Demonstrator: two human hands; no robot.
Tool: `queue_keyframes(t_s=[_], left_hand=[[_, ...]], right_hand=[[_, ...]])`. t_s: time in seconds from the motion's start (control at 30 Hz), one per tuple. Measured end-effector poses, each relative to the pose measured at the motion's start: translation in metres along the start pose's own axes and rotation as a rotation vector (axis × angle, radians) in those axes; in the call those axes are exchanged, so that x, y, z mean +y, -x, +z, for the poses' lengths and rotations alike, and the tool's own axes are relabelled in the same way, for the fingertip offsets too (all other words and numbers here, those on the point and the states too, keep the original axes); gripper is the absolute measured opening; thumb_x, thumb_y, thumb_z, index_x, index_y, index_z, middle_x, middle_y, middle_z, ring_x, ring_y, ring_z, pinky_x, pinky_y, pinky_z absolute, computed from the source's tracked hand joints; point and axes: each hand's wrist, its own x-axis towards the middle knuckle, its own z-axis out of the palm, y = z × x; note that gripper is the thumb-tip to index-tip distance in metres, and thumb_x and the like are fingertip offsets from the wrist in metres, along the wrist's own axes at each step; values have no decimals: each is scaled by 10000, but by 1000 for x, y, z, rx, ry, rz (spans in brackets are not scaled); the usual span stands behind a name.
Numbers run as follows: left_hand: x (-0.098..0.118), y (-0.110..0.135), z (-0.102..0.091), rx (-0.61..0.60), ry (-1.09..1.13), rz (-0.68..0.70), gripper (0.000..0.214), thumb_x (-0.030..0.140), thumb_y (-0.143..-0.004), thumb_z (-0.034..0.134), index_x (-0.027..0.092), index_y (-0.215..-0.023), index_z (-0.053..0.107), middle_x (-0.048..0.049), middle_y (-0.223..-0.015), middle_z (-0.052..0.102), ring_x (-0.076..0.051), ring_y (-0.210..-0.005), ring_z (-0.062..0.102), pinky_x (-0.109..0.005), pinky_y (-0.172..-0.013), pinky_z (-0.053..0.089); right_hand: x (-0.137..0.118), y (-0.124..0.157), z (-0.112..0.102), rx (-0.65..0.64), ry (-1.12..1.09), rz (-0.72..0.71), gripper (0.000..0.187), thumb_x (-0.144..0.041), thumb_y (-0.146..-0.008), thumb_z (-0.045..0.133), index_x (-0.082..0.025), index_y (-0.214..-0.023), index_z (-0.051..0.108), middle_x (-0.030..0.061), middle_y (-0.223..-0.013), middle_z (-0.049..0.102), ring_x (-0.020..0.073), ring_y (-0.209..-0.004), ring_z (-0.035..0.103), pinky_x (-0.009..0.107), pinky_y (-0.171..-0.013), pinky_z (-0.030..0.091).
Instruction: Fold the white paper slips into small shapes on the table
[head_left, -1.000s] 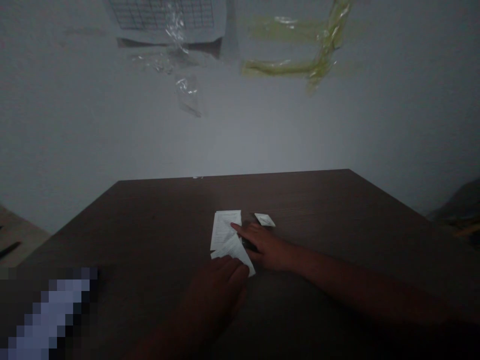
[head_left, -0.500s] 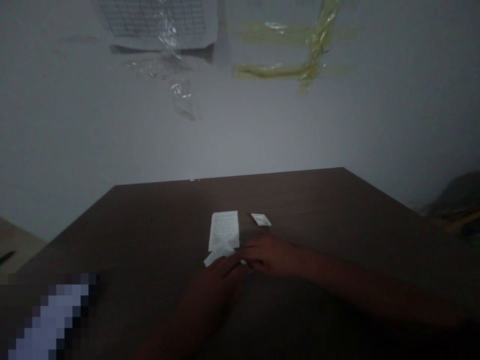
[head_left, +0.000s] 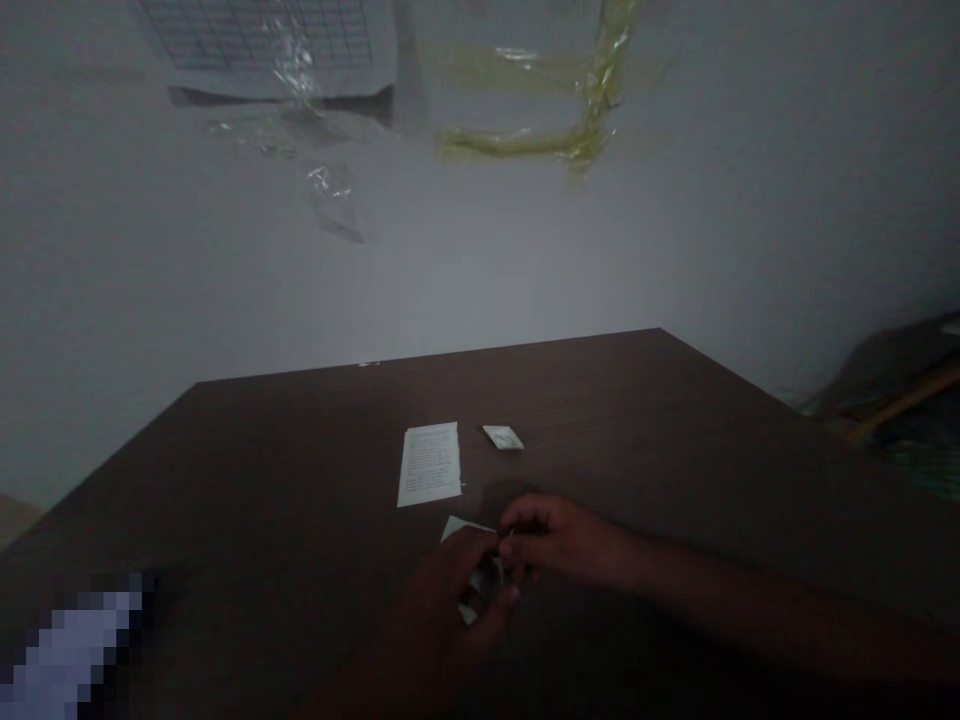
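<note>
In the dim head view, my left hand [head_left: 442, 590] is closed around a small piece of paper [head_left: 463, 524], whose pale corner shows above the fingers. More pale bits show between the thumb and fingers; part of it is hidden. My right hand [head_left: 562, 535] meets the left one and pinches at the right edge of the same paper. Just beyond the hands, a printed sheet of paper [head_left: 430, 465] lies flat on the table [head_left: 300, 480]. Right of that sheet rests a small diamond-shaped folded paper [head_left: 503, 437].
A pale wall [head_left: 480, 270] rises behind the table's far edge. On it hang a gridded paper [head_left: 262, 35], clear tape and yellow tape [head_left: 510, 145]. A blurred-out pale object [head_left: 75, 640] lies at lower left. Dark items [head_left: 907, 380] sit beyond the right edge.
The held paper has come off the printed sheet, towards me, and both hands have moved nearer. My left hand has turned, showing its thumb. The view has shifted slightly to the right.
</note>
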Motion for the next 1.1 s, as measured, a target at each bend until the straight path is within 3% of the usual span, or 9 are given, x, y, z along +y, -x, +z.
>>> queue_keyframes(t_s=[0.07, 0.2, 0.3, 0.4, 0.63, 0.7, 0.83, 1.0, 1.1], left_hand=[[-9, 3, 2, -78, 140, -34, 249, 351, -1083, 665, 291, -1307, 757, -57, -1245, 845, -240, -1055, 834, -322, -874, 711], [-24, 9, 2, -56, 152, -38, 378, 422, -1120, 643, 311, -1479, 688, -83, -1486, 794, -277, -1303, 805, -362, -1051, 704], [-23, 8, -6, -89, -49, 69, 407, 344, -1112, 648, 284, -1513, 677, -107, -1627, 723, -311, -1459, 728, -440, -1232, 617], [-18, 2, -17, -117, -279, 168, 347, 199, -1069, 654, 210, -1402, 750, -152, -1604, 737, -332, -1482, 711, -488, -1275, 585], [-20, -7, -22, -158, -530, 283, 437, 31, -1002, 695, 200, -1387, 811, -151, -1560, 783, -366, -1425, 761, -549, -1212, 639], [-23, -8, -21, -160, -542, 322, 435, 32, -999, 701, 200, -1382, 822, -153, -1565, 783, -377, -1413, 770, -549, -1195, 651], [-27, -7, -19, -146, -540, 330, 468, 60, -1025, 697, 262, -1433, 806, -105, -1620, 751, -353, -1457, 734, -553, -1233, 622], [-27, -7, -18, -189, -543, 312, 518, 42, -1027, 705, 286, -1476, 788, -123, -1627, 721, -372, -1484, 693, -587, -1210, 623], [-25, -7, -20, -177, -509, 301, 531, 45, -1025, 695, 327, -1465, 792, -109, -1597, 715, -365, -1445, 700, -539, -1155, 651]], right_hand=[[-1, -3, -4, 39, 45, 7, 443, -578, -891, 976, -209, -946, 738, -30, -806, 728, 121, -651, 653, 254, -635, 541], [-6, -2, -15, 106, 163, -4, 279, -399, -950, 918, -219, -938, 705, -48, -791, 679, 104, -630, 600, 215, -584, 478], [-13, 1, -24, 96, 187, -11, 223, -232, -886, 925, -216, -913, 704, -46, -840, 698, 104, -690, 603, 205, -617, 467], [-19, 1, -34, 57, 198, 1, 211, -147, -837, 911, -207, -893, 717, -36, -840, 717, 113, -699, 610, 214, -625, 464], [-20, 4, -37, 237, 148, -73, 223, -367, -994, 811, -263, -1047, 621, -70, -777, 627, 126, -591, 538, 243, -567, 437], [-16, 12, -31, 307, 148, -160, 247, -449, -1067, 744, -269, -995, 591, -70, -753, 591, 138, -620, 550, 262, -614, 478], [-10, 31, -18, 290, 331, -633, 229, -391, -1160, 671, -254, -978, 660, -3, -854, 668, 175, -750, 636, 295, -689, 536], [-13, 36, -15, 145, 518, -848, 51, -242, -1115, 679, -266, -1070, 674, 51, -1049, 724, 218, -967, 712, 353, -858, 592], [-12, 32, -18, 100, 679, -861, 162, -107, -1052, 638, -265, -1085, 631, 59, -1082, 697, 217, -989, 708, 331, -835, 601]])
